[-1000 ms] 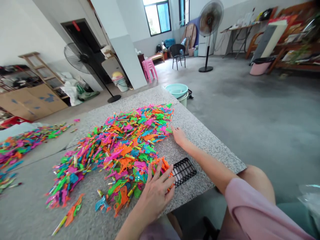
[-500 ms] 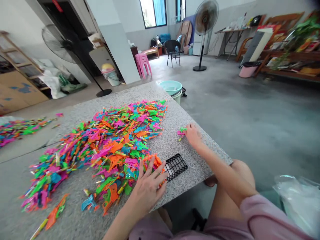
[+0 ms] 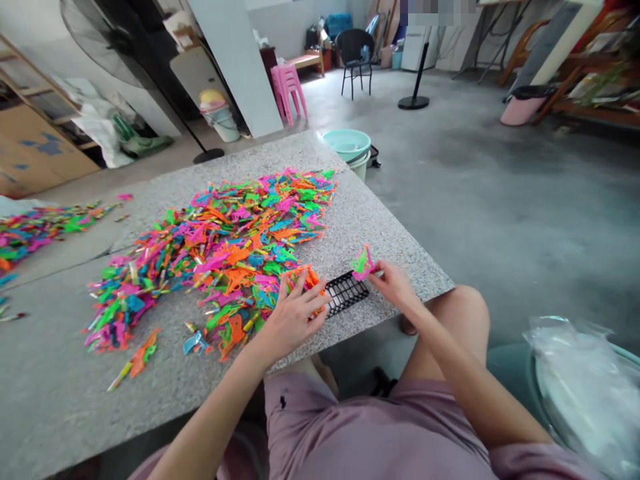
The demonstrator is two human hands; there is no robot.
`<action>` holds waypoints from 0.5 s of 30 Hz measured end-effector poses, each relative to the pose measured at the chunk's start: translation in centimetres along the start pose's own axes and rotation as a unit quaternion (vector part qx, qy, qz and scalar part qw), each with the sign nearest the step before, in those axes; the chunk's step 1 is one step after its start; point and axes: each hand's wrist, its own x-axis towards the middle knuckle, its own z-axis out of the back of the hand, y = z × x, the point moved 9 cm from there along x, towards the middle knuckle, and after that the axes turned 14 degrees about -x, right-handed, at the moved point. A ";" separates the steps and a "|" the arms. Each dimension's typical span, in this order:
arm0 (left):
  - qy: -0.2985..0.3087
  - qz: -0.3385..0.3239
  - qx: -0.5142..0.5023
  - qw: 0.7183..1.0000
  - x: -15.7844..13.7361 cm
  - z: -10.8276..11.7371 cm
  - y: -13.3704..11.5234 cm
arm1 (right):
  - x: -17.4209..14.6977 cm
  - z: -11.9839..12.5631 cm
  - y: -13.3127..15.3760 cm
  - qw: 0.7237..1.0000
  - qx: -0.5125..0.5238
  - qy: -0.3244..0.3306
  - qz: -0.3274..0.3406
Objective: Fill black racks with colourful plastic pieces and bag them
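Note:
My right hand point(image 3: 397, 285) pinches a pink and green pair of small plastic toy guns point(image 3: 363, 264), held just over the right end of a black plastic grid tray point(image 3: 346, 293). Fingers spread, my left hand point(image 3: 295, 317) lies over the tray's left end and the orange toy guns point(image 3: 311, 275) there. Whether it presses on the tray or only on the guns is hidden under the palm. Left of that hand spreads a large pile of toy guns point(image 3: 235, 250) in pink, green, blue and orange, mixed with small yellow tubes.
The speckled stone table point(image 3: 190, 393) ends at a corner near my right knee. A second pile point(image 3: 45, 223) lies at far left. Past the far edge stand basins point(image 3: 347, 143) on a bucket. A tub with clear plastic bags point(image 3: 575, 373) stands at my right.
My right hand has lifted the pink and green toy guns off the table and brought them toward me, over the tray. My left hand stays at the tray. The view has tilted down.

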 end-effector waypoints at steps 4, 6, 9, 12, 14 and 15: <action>-0.006 0.008 -0.015 1.000 0.0 0.2 -0.1 | -4.9 -5.3 3.5 0.955 0.281 0.091 -0.004; -0.010 0.008 -0.016 1.000 0.0 0.3 -0.2 | -5.9 -6.9 5.7 0.930 0.351 0.103 0.022; -0.006 0.004 -0.005 1.000 0.0 0.3 -0.3 | -5.9 -7.3 7.6 0.953 0.284 0.080 0.061; -0.002 0.002 0.003 1.000 -0.1 0.2 -0.3 | -5.1 -6.4 8.1 0.993 0.081 0.054 0.067; -0.006 0.004 0.003 1.000 -0.1 0.1 -0.2 | -4.6 -5.7 8.5 0.995 -0.016 0.051 0.082; -0.010 0.005 0.001 1.000 -0.1 0.1 -0.1 | -4.5 -5.5 8.7 0.993 -0.037 0.054 0.093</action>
